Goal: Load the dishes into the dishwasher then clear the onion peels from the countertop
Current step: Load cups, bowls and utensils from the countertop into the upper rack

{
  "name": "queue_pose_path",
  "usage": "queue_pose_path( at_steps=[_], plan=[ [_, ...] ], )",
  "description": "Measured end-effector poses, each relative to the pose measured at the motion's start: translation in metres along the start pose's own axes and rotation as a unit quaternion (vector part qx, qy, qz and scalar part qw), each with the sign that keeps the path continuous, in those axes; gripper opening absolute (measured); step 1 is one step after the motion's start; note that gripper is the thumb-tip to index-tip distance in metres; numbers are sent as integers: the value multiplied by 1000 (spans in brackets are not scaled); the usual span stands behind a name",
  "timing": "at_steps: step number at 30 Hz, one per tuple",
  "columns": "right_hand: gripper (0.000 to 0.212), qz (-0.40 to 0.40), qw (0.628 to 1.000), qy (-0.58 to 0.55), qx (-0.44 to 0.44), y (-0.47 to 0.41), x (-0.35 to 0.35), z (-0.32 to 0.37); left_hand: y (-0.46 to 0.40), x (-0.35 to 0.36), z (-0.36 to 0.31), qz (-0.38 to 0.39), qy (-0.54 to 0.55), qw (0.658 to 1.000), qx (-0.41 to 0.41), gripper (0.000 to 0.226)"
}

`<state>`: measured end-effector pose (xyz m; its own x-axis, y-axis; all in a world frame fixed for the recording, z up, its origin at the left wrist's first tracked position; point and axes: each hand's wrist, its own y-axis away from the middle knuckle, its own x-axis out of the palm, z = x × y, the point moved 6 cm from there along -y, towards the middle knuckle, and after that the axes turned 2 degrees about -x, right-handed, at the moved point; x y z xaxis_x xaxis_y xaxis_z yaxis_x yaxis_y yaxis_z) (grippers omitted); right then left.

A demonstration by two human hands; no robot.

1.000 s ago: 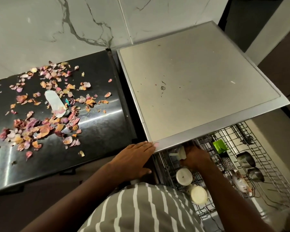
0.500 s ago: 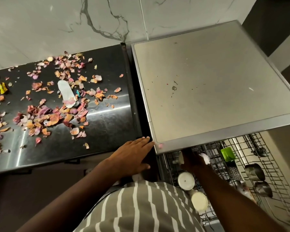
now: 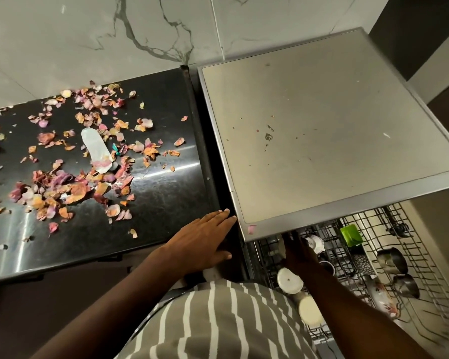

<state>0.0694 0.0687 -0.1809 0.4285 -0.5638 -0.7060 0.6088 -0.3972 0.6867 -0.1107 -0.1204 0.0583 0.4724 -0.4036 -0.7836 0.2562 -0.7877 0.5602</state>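
Dry pink and orange onion peels [image 3: 75, 177] lie scattered over the black countertop [image 3: 166, 208]. My left hand [image 3: 205, 239] rests flat on that counter's front right corner, fingers straight. To its right the dishwasher's wire rack [image 3: 415, 257] is pulled out below a steel top [image 3: 322, 138]. My right hand [image 3: 300, 251] reaches into the rack's back left, beside a white patterned cup [image 3: 315, 243]. The steel top's edge hides its fingertips, so its grip is unclear. Two white upturned cups [image 3: 289, 279] stand in the rack near my arm.
Two steel cups [image 3: 392, 259], a green item [image 3: 350, 234] and a patterned dish [image 3: 381, 296] sit in the rack. One peel [image 3: 252, 228] lies on the steel top's front corner. A white oval piece [image 3: 96, 149] lies among the peels. A marble wall stands behind.
My right hand has moved further back in the rack, under the steel top's edge. My head has turned left, bringing more peels into view. The left hand has stayed in place.
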Motion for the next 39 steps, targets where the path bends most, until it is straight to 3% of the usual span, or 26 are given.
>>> queue_pose_path(
  at_steps=[14,21,25,33,39],
  plan=[
    [111,-47,998,-17,23,24,-18,2,3,2,14,-6,-11,999,41,89],
    [86,-54,998,15,7,66,-65,18,0,7,19,-8,-10,997,73,90],
    [71,-35,999,-33,8,95,-91,26,-1,5,20,-8,-11,996,85,90],
    [39,-88,992,-95,-13,164,-163,64,8,-8,33,-24,10,997,69,89],
    [37,-122,983,-66,-121,188,-209,138,30,-17,66,-81,18,995,58,88]
  ],
)
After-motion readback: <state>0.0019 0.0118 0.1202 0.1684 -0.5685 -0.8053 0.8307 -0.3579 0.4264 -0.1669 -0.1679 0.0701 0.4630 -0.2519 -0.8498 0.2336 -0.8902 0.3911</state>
